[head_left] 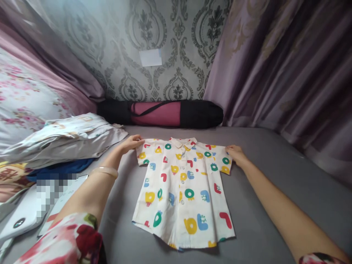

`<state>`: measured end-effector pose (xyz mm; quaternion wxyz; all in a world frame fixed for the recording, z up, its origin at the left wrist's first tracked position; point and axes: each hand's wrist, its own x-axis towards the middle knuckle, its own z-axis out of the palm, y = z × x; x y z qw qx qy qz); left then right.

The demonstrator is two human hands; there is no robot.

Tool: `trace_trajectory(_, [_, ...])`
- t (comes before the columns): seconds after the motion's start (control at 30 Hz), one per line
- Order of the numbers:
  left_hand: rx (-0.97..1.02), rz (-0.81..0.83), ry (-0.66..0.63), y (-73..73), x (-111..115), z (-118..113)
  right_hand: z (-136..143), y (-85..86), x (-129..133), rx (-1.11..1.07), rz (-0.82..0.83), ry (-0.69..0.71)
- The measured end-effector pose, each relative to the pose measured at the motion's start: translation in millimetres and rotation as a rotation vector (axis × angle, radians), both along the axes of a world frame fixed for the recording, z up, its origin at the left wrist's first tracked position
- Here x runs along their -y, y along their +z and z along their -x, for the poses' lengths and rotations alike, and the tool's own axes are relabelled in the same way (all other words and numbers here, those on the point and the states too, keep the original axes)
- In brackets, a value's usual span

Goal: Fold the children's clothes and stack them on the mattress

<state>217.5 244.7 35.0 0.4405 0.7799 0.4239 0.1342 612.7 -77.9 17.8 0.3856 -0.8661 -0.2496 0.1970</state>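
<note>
A white short-sleeved button-up shirt [192, 190] with colourful letter-like prints lies spread out, front side up, collar away from me, on a grey sheet [261, 205]. My left hand [132, 143] pinches the upper edge of the sleeve on the left, fingers closed on the cloth. At the opposite sleeve, my right hand [235, 154] grips the top outer corner between thumb and fingers. Between the two hands the shoulders are drawn out roughly straight. Slight creases run down the front, and the bottom hem lies nearest me.
A black and maroon roll bag [155, 113] lies along the patterned wall. Folded clothes [74, 134] are heaped at the left beside a floral cushion or cloth [24, 91]. Nearer me on the left lies a white device [24, 212], partly blurred out. Purple curtains [264, 66] hang on both sides.
</note>
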Motion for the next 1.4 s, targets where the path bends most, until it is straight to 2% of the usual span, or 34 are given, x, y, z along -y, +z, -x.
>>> trace_trajectory(0.1, [-0.059, -0.115, 0.056, -11.4, 4.6, -3.9, 12.3, -2.1, 0.4, 0.228, 0.127, -0.074])
trace_trajectory(0.2, [-0.187, -0.324, 0.01, -16.2, 6.3, -2.9, 22.9, -2.3, 5.2, 0.484, 0.319, -0.026])
trace_trajectory(0.3, [-0.317, -0.461, -0.026, -14.6, 4.5, -0.3, 28.4, -0.6, 9.8, 0.563, 0.49, 0.031])
trace_trajectory(0.4, [-0.443, -0.583, 0.018, -8.3, 5.5, -9.0, 31.1, 3.9, 6.9, 0.703, 0.566, 0.063])
trace_trajectory(0.47, [-0.499, -0.621, 0.021, -3.0, 10.4, -25.6, 34.1, 7.7, -2.8, 0.854, 0.521, 0.141])
trace_trajectory(0.53, [-0.533, -0.566, -0.033, 0.8, 18.3, -48.9, 38.7, 10.4, -19.5, 0.91, 0.443, 0.281])
trace_trajectory(0.63, [-0.527, -0.497, -0.101, 0.9, 29.8, -85.2, 47.0, 9.7, -52.4, 0.768, 0.384, 0.438])
trace_trajectory(0.77, [-0.516, -0.43, -0.103, -3.6, 33.6, -113.1, 53.0, 2.5, -88.7, 0.623, 0.363, 0.478])
trace_trajectory(0.93, [-0.463, -0.395, -0.111, -4.5, 29.0, -115.3, 50.8, -3.2, -102.1, 0.55, 0.341, 0.409])
trace_trajectory(1.03, [-0.402, -0.44, -0.1, -11.9, 32.0, -111.9, 53.0, -7.1, -99.8, 0.582, 0.289, 0.378])
trace_trajectory(1.2, [-0.326, -0.68, -0.093, -31.9, 50.7, -104.1, 68.0, -16.0, -94.4, 0.736, 0.19, 0.333])
trace_trajectory(1.33, [-0.428, -0.866, -0.016, -27.5, 71.3, -99.0, 83.3, -14.9, -83.9, 0.704, 0.223, 0.312])
trace_trajectory(1.4, [-0.417, -0.912, -0.075, -23.6, 82.5, -95.8, 92.4, -14.1, -73.3, 0.686, 0.209, 0.382])
